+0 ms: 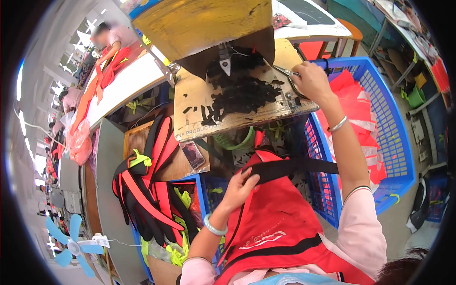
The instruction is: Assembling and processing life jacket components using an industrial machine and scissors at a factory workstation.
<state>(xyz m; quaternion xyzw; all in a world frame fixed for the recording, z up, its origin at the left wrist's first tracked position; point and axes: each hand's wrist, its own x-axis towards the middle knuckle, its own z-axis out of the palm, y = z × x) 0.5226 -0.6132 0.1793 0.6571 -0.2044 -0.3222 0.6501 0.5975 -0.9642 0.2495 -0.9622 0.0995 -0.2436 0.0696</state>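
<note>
My left hand is closed around one end of a black fabric strap, which stretches to the right across my red apron and passes by my right forearm. At the right edge of a wooden worktop, my right hand is closed on a pair of scissors. Their metal blades point left, toward a heap of small black fabric offcuts spread over the worktop. Part of the scissors' handles is hidden by my fingers.
A yellow machine overhangs the worktop. To the right, a blue plastic basket holds red and white pieces. Black and red straps hang at the left beside a phone. A blue fan stands lower left; a person works farther back.
</note>
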